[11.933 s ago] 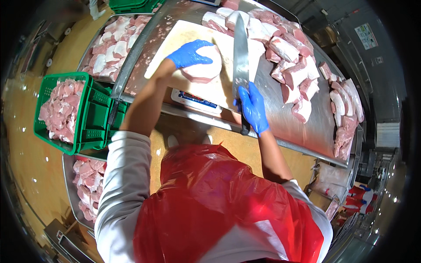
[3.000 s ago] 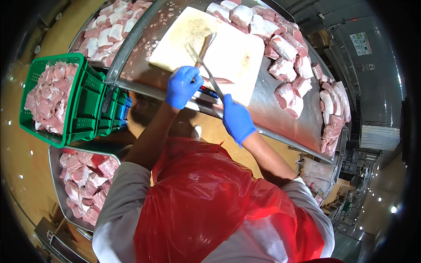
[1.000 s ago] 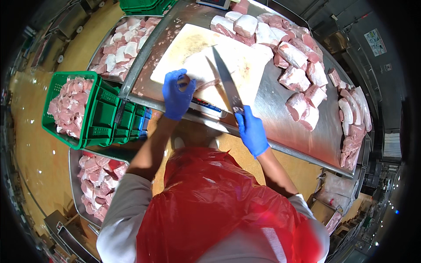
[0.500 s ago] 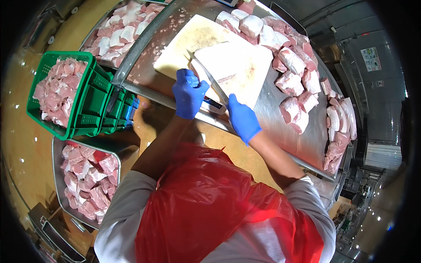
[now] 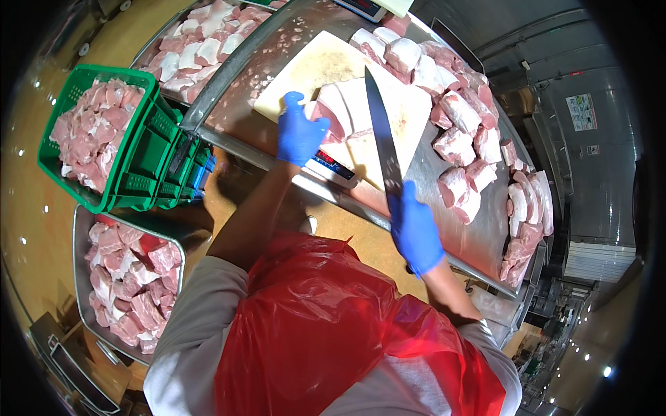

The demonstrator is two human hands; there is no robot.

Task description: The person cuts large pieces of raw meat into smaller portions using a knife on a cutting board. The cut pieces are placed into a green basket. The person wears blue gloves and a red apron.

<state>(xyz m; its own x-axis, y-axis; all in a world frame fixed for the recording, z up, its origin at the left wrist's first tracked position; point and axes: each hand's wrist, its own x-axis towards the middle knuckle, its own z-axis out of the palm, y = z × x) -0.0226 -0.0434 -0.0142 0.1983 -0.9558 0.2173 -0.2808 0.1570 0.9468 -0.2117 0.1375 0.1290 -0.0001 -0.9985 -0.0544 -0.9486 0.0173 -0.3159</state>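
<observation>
Meat (image 5: 345, 109), pink block w/ white fat, is lying on white rectangular cutting board (image 5: 305, 69), seemingly mid-slicing, R blue-gloved hand (image 5: 416, 232) fist-gripping long steel knife (image 5: 380, 128), L blue-gloved hand (image 5: 300, 135) half-open beside meat, contact unclear, next cut prob. needing steadying.

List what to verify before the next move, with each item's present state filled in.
1. Right hand gripping the knife: ok.
2. Left hand clear of the knife: ok, apart from it at the other side of the pork piece.
3. Pork piece on the cutting board: ok.
4. Left hand steadying the pork piece: cannot tell, contact is unclear.
5. Both hands gloved: ok, blue.
6. Digital scale display lit: ok.
</observation>
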